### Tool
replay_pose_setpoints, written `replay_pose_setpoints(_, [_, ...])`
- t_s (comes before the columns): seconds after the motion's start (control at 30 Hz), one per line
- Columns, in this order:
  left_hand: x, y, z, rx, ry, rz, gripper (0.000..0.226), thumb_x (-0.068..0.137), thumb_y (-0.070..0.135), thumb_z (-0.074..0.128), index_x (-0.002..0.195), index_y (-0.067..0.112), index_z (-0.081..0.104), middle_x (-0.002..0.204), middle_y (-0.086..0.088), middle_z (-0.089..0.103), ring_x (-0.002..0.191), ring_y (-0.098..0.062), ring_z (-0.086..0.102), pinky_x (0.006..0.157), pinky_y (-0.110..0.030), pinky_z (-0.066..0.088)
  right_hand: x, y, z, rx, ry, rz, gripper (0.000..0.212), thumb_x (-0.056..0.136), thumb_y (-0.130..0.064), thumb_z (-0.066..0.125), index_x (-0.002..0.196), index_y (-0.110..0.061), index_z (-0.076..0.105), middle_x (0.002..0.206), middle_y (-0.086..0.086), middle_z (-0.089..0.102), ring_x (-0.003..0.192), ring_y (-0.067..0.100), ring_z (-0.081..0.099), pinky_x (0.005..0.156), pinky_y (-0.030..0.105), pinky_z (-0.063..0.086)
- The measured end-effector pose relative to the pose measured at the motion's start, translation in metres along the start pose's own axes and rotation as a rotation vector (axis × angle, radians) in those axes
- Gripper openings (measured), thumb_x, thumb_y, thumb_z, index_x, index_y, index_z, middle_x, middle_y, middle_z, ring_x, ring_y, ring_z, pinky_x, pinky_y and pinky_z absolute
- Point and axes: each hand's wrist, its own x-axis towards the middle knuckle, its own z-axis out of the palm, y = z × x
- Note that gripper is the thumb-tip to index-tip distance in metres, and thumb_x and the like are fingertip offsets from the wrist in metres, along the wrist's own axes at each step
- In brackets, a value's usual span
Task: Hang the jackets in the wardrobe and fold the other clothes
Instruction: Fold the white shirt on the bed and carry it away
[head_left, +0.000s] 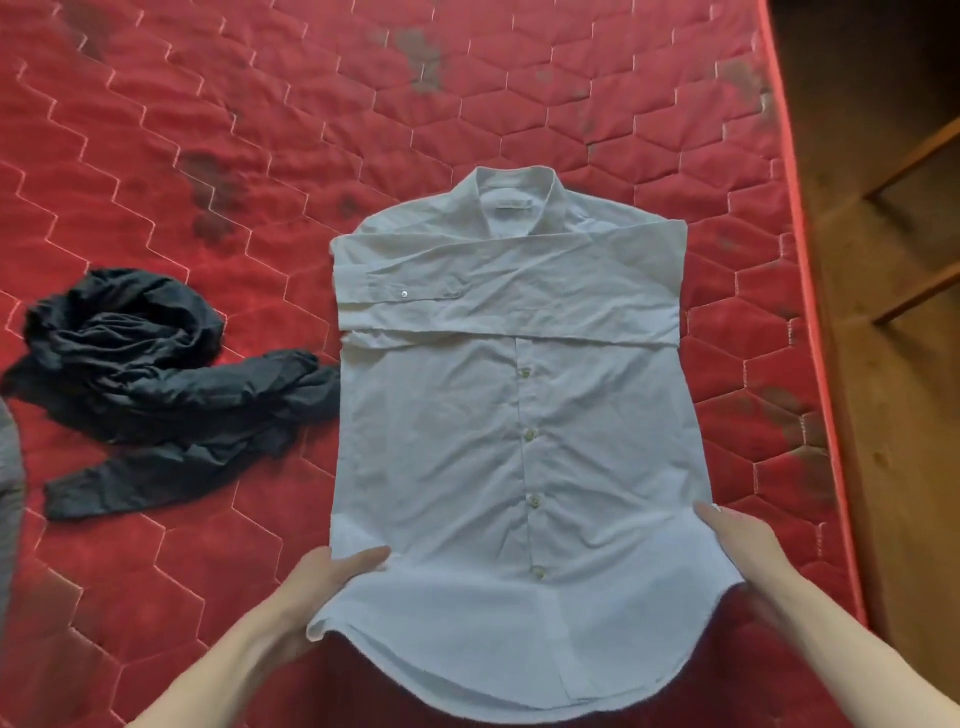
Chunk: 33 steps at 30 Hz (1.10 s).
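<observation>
A white button shirt (514, 415) lies face up on the red quilted mattress (363, 104), collar pointing away from me, both sleeves folded across the chest. My left hand (332, 571) grips the shirt's left side near the hem, thumb on top of the cloth. At the right side near the hem, my right hand (737, 540) holds the edge with the thumb over the fabric and the fingers tucked under it. The rounded hem lifts slightly toward me.
A crumpled dark garment (156, 374) lies on the mattress left of the shirt, nearly touching it. A grey cloth (10, 478) shows at the far left edge. The mattress edge runs down the right, with wooden floor (883, 364) and wooden furniture legs beyond.
</observation>
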Motion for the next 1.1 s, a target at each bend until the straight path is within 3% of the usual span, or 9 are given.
replay_pose_setpoints(0.1, [-0.002, 0.037, -0.002, -0.07, -0.066, -0.036, 0.042, 0.086, 0.038, 0.078, 0.107, 0.002, 0.081, 0.119, -0.022, 0.075, 0.11, -0.036, 0.073, 0.078, -0.033, 0.061, 0.0, -0.035, 0.006, 0.278, -0.101, 0.116, 0.014, 0.098, -0.007, 0.066, 0.105, 0.003, 0.073, 0.086, 0.011, 0.076, 0.075, 0.022, 0.069, 0.079, 0.036, 0.052])
replay_pose_setpoints(0.2, [0.009, 0.067, 0.002, -0.434, 0.01, -0.099, 0.045, 0.099, 0.032, 0.066, 0.135, 0.004, 0.067, 0.139, -0.016, 0.065, 0.129, -0.037, 0.063, 0.104, -0.045, 0.052, 0.007, -0.067, 0.008, 0.302, -0.142, 0.108, 0.014, 0.103, -0.014, 0.061, 0.116, -0.012, 0.065, 0.101, 0.004, 0.069, 0.081, 0.017, 0.063, 0.081, 0.031, 0.049])
replay_pose_setpoints(0.4, [0.03, 0.134, 0.012, -0.885, 0.058, 0.019, 0.033, 0.064, -0.019, 0.07, 0.086, 0.004, 0.064, 0.06, 0.0, 0.062, 0.044, -0.008, 0.06, 0.048, -0.017, 0.055, 0.035, -0.116, 0.017, 0.755, -0.125, 0.269, 0.024, 0.106, 0.0, 0.047, 0.087, -0.006, 0.06, 0.048, -0.002, 0.06, 0.032, 0.003, 0.049, 0.039, 0.012, 0.042])
replay_pose_setpoints(0.5, [0.038, 0.147, 0.02, -1.026, 0.209, 0.003, 0.032, 0.11, 0.008, 0.033, 0.106, 0.0, 0.063, 0.086, -0.011, 0.071, 0.075, -0.02, 0.074, 0.072, -0.028, 0.063, 0.043, -0.123, 0.028, 0.957, -0.167, 0.246, 0.035, 0.111, -0.013, 0.036, 0.097, 0.001, 0.064, 0.07, 0.009, 0.076, 0.055, 0.011, 0.072, 0.051, 0.018, 0.056])
replay_pose_setpoints(0.6, [0.052, 0.148, 0.024, -1.036, 0.369, 0.033, 0.048, 0.114, 0.021, 0.018, 0.14, -0.006, 0.048, 0.13, -0.024, 0.064, 0.122, -0.033, 0.066, 0.102, -0.039, 0.054, 0.05, -0.118, 0.04, 1.015, -0.17, 0.185, 0.027, 0.108, -0.006, 0.035, 0.118, 0.0, 0.059, 0.101, 0.016, 0.079, 0.083, 0.024, 0.079, 0.065, 0.025, 0.063])
replay_pose_setpoints(0.73, [0.06, 0.133, 0.039, -0.29, 0.69, 0.295, 0.042, 0.101, 0.004, 0.035, 0.142, 0.005, 0.046, 0.136, -0.02, 0.06, 0.12, -0.036, 0.063, 0.102, -0.047, 0.054, 0.055, -0.106, 0.055, 0.379, -0.018, -0.203, 0.047, 0.096, 0.008, 0.046, 0.136, -0.014, 0.044, 0.118, 0.009, 0.073, 0.081, 0.019, 0.077, 0.066, 0.032, 0.06])
replay_pose_setpoints(0.87, [0.06, 0.119, 0.041, 0.83, 0.902, 0.78, 0.084, 0.07, -0.012, 0.053, 0.147, 0.018, 0.04, 0.139, -0.013, 0.042, 0.129, -0.036, 0.039, 0.104, -0.051, 0.038, 0.06, -0.095, 0.056, -0.586, 0.259, -0.79, 0.087, 0.077, 0.002, 0.064, 0.152, -0.03, 0.036, 0.136, 0.007, 0.046, 0.112, 0.025, 0.051, 0.091, 0.045, 0.047])
replay_pose_setpoints(1.0, [0.07, 0.132, 0.021, 1.465, 0.634, 1.16, 0.083, 0.069, -0.013, 0.069, 0.148, 0.006, 0.054, 0.149, -0.026, 0.048, 0.137, -0.048, 0.044, 0.113, -0.062, 0.038, 0.071, -0.117, 0.047, -0.901, 0.371, -1.181, 0.095, 0.071, 0.006, 0.067, 0.159, -0.017, 0.04, 0.154, 0.021, 0.042, 0.144, 0.042, 0.037, 0.111, 0.06, 0.038])
replay_pose_setpoints(1.1, [0.07, 0.149, 0.014, 1.597, 0.432, 1.247, 0.044, 0.07, -0.006, 0.082, 0.112, 0.003, 0.072, 0.126, -0.02, 0.066, 0.119, -0.045, 0.061, 0.101, -0.057, 0.048, 0.079, -0.137, 0.04, -1.114, 0.246, -1.205, 0.081, 0.078, -0.009, 0.075, 0.155, -0.014, 0.048, 0.145, 0.019, 0.055, 0.145, 0.042, 0.039, 0.122, 0.059, 0.025])
